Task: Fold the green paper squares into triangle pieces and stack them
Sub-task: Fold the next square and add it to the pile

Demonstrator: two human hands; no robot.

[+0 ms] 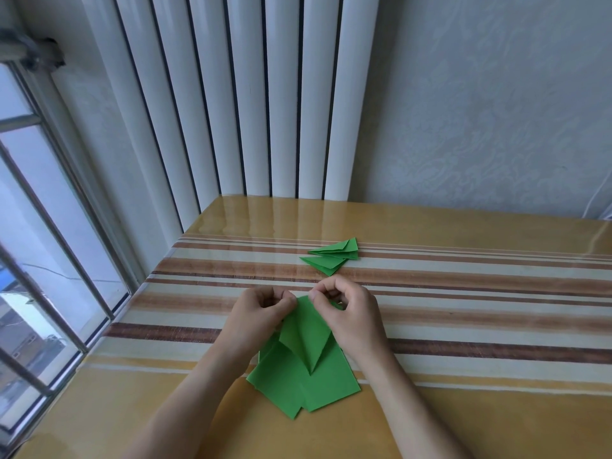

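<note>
A partly folded green paper piece (305, 332) is held just above the table, its point aimed toward me. My left hand (261, 314) pinches its upper left edge and my right hand (347, 316) pinches its upper right edge, fingers curled. Under it lies a loose pile of flat green paper squares (298, 382), overlapping each other. Farther back on the table rests a small stack of folded green triangle pieces (332, 256), fanned out and apart from both hands.
The glossy table (463, 326) has brown, cream and yellow stripes. A white ribbed radiator (251, 104) stands against the wall behind it. A window with metal bars (39, 260) runs along the left edge. A white cable (596, 200) hangs at the far right.
</note>
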